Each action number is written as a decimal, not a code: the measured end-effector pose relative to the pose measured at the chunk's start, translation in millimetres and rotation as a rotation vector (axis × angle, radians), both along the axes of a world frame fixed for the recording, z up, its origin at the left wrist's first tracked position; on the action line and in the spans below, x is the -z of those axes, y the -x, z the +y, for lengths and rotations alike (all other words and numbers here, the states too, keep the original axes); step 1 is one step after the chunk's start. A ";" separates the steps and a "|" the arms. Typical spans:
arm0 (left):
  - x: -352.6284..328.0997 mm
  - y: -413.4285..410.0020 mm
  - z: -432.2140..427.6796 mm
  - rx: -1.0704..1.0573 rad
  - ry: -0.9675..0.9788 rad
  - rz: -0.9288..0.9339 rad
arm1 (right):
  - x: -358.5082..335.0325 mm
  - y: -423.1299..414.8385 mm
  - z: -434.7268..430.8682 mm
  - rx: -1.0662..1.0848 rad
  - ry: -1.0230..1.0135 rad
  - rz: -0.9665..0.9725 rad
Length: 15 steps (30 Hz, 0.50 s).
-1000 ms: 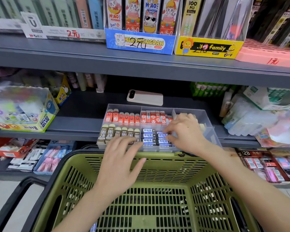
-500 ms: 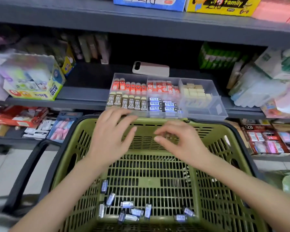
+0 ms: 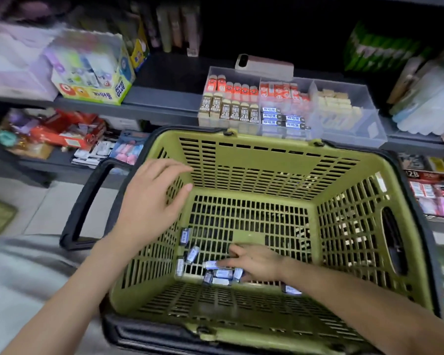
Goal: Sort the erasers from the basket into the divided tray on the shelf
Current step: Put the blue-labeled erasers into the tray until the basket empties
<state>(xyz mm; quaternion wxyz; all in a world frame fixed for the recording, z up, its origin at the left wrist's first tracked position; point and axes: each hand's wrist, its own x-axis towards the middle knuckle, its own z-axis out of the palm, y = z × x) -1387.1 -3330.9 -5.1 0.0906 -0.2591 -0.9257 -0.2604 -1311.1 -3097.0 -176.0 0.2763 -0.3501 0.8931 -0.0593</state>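
A green slatted basket [image 3: 262,155] fills the lower middle of the head view. Several small blue-sleeved erasers [image 3: 222,274] lie in its near left corner. My right hand [image 3: 256,262] is down on the basket floor, fingers spread over the eraser pile and touching one; no firm grip shows. My left hand [image 3: 151,201] hovers with relaxed fingers over the basket's left rim, holding nothing. On the shelf behind stands the clear divided tray [image 3: 369,134] with rows of red, tan 2B, blue and cream erasers.
A black basket handle [image 3: 87,196] hangs to the left. A phone [image 3: 264,65] lies behind the tray. A glue box [image 3: 92,73] stands at the shelf's left, packaged goods [image 3: 420,98] at its right. Lower shelves hold more stationery [image 3: 62,134].
My right hand has left the tray and dropped to the erasers on the basket floor. My left hand moved back over the left rim. The view tilted downward.
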 end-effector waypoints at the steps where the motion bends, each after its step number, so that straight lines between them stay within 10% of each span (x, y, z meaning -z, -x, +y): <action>1: 1.1 -0.9 0.7 -0.012 -0.020 -0.024 | 0.8 3.6 -2.0 -0.024 0.013 0.023; 15: 11.0 1.7 6.2 -0.135 -0.231 -0.278 | 9.3 24.7 -48.7 -0.038 0.011 0.047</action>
